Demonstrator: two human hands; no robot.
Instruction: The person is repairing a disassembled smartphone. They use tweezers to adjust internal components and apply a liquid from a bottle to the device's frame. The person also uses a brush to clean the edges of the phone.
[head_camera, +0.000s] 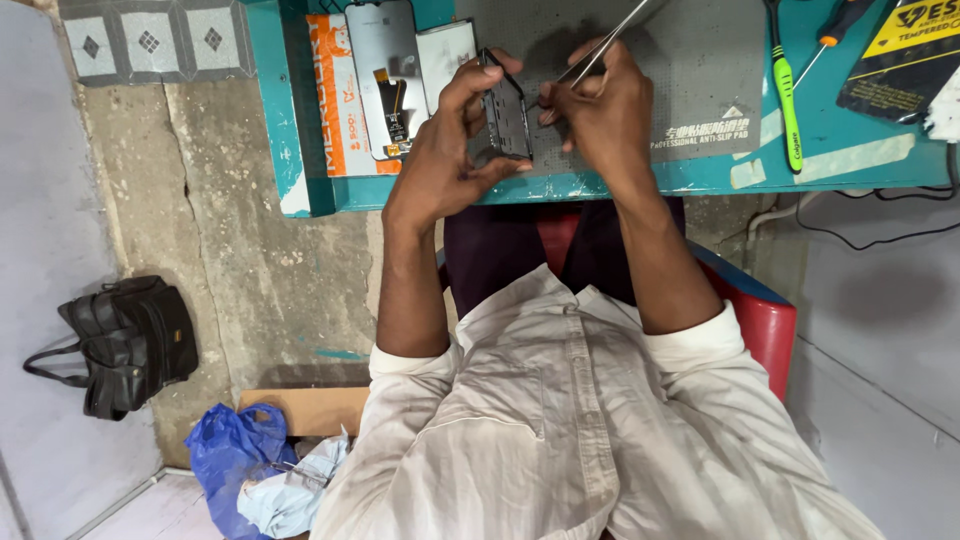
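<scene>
A dark phone frame (507, 108) is held on edge above a grey mat (690, 70), gripped by the left hand (450, 140). Metal tweezers (598, 48) are pinched in the right hand (600, 110), tips at the frame.

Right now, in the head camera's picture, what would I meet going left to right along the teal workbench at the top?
Orange and white box → loose phone screen with its ribbon cable → left hand → dark phone frame → right hand with metal tweezers → green-handled tool → black and yellow packet.
</scene>
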